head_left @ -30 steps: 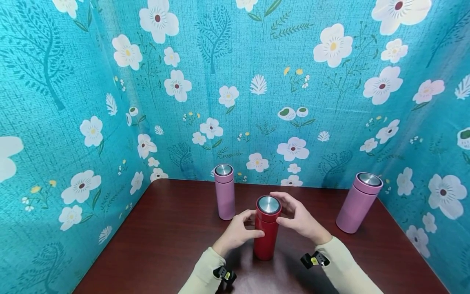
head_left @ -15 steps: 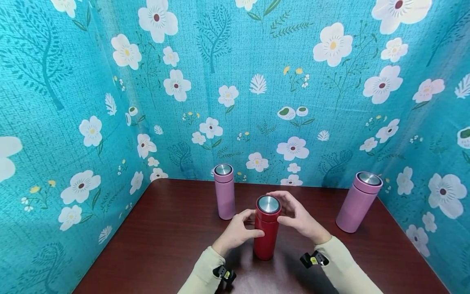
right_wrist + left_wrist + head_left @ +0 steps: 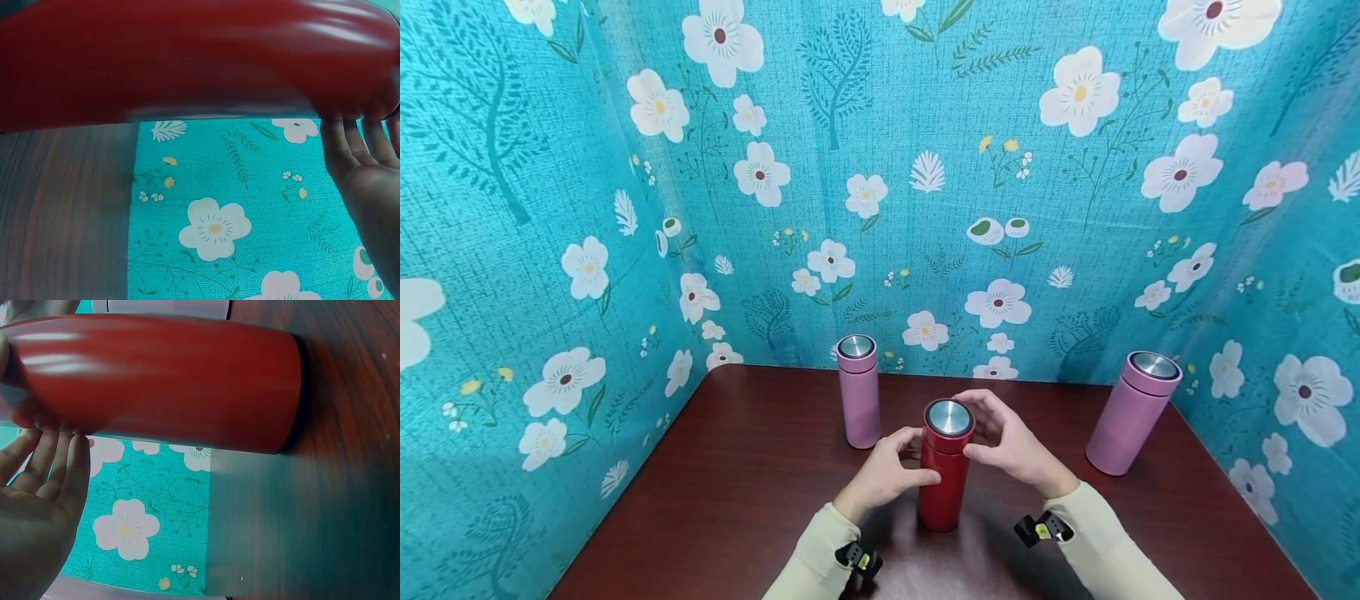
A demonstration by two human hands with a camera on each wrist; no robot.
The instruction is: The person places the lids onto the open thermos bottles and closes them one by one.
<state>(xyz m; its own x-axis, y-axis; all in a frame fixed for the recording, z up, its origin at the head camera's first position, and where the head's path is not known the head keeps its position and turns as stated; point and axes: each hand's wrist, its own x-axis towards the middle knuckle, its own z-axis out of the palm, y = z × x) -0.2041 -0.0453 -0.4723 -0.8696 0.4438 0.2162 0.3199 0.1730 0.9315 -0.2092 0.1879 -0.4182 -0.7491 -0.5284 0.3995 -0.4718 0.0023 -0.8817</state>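
Observation:
A red thermos flask point(image 3: 943, 492) with a silver-topped lid point(image 3: 949, 418) stands upright on the dark wooden table point(image 3: 737, 500). My left hand point(image 3: 887, 475) grips its upper body, thumb across the front and fingers behind. At the lid, my right hand point(image 3: 1011, 446) has its thumb on the near right side and its fingers curled round the back. The left wrist view shows the flask's red body point(image 3: 169, 381) lying across the picture, the left fingers point(image 3: 75, 462) against it. Fingers of the right hand point(image 3: 369, 169) touch the flask in the right wrist view.
A slim pink flask point(image 3: 861, 400) stands behind and to the left of the red one. At the right, a wider pink flask point(image 3: 1131, 421) stands near the table's edge. Blue flowered cloth point(image 3: 895, 208) hangs at the back and sides.
The fingers and thumb of my right hand have shifted slightly around the lid, away and back. My left hand and the red flask have stayed in place.

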